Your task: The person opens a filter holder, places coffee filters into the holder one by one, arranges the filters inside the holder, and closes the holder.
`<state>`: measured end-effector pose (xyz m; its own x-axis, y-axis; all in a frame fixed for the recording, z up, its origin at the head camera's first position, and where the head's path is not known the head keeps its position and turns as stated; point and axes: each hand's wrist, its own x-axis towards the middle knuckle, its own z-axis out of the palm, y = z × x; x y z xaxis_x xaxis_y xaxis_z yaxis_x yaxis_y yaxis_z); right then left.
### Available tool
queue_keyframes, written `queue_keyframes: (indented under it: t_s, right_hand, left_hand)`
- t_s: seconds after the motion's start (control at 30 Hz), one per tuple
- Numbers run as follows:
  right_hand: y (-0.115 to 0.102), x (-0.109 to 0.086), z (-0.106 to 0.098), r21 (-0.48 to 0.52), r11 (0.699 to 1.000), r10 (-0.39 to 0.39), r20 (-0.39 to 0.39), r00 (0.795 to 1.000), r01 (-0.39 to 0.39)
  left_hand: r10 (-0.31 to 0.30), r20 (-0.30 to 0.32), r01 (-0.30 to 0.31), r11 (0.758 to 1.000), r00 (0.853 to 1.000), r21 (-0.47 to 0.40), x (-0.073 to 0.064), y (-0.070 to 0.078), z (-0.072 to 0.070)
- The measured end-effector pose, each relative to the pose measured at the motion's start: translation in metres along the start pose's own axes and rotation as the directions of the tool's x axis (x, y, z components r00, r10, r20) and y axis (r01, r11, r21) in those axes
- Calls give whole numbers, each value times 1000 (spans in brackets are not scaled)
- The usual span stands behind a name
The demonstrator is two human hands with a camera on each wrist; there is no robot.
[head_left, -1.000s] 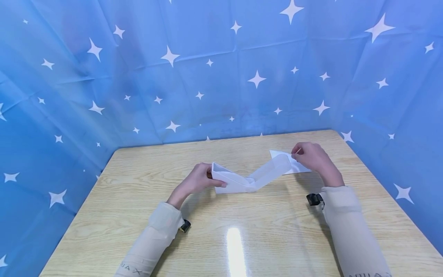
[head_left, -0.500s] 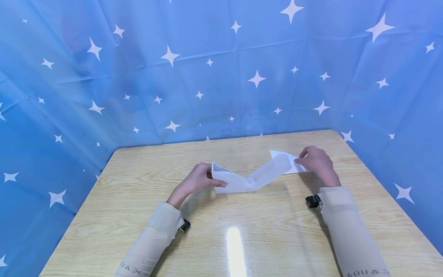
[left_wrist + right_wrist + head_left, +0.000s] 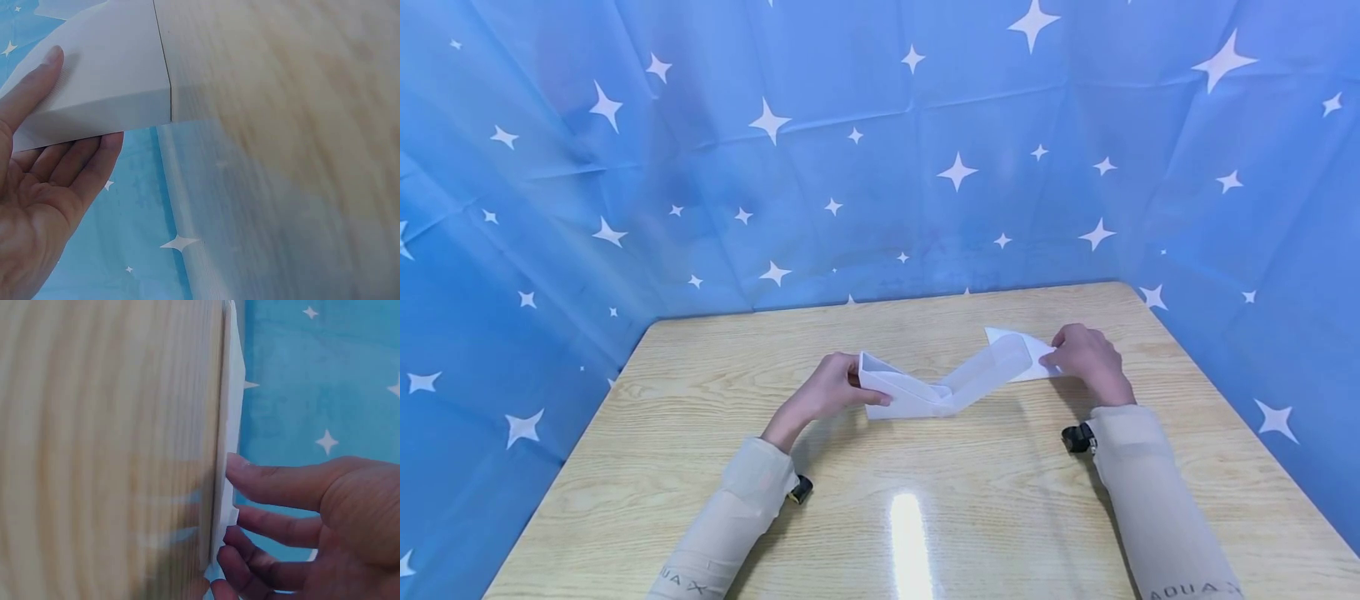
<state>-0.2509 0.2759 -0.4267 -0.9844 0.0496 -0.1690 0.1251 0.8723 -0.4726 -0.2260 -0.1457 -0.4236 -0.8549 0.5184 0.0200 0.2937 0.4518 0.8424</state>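
A white open-ended box with a long translucent flap lies mid-table in the head view. My left hand grips its left end, the thumb on the near side. In the left wrist view, that hand's thumb lies on the broad white face of the box and the fingers are under its edge. Right of the flap is a flat white sheet, partly behind the flap's end. My right hand pinches the sheet's right side. Thumb and fingers meet the white edge in the right wrist view.
The wooden table is light and glossy, with a bright reflection near its front. A blue curtain with white stars hangs behind and along both sides. Each wrist carries a small black camera.
My right hand has moved right and slightly nearer, from above the sheet to its right edge. The left hand and the box have stayed in place.
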Motion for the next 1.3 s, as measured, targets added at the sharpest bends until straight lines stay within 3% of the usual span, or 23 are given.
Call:
queue_keyframes:
  t_s: [0.2, 0.77, 1.3]
  right_hand:
    - [-1, 2, 3, 29, 1000, 9, 1, 1000, -9]
    - [1, 1, 0, 27, 996, -81, -10, 997, 82]
    - [-4, -4, -4, 13, 999, -28, -74, 997, 29]
  left_hand:
    - [-7, -1, 7, 1000, 1000, 3, 0, 1, 0]
    - [-15, 3, 15, 1000, 1000, 14, 0, 3, 0]
    - [-6, 3, 6, 1000, 1000, 24, -1, 1, -1]
